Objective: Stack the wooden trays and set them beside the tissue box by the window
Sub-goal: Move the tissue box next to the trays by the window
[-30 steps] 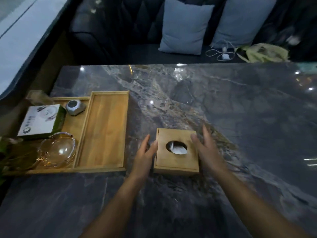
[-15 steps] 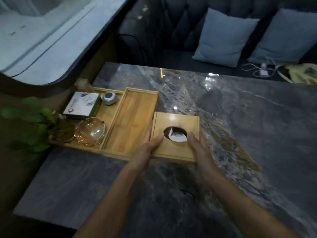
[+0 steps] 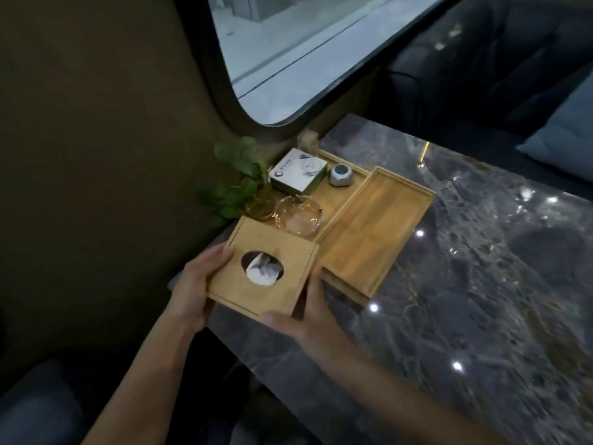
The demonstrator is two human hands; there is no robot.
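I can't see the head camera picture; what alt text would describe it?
Two bare hands, left hand and right hand, hold a square wooden tissue box at a dark marble table's window corner, beside an empty wooden tray and another carrying a glass ashtray.

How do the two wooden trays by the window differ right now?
The near tray holds nothing; the far tray carries a glass ashtray, a white box and a small silver gadget. The near tray shows whole; the far tray's near end is hidden behind the tissue box held in both hands. Both are light wood, rimmed, lying flat and parallel.
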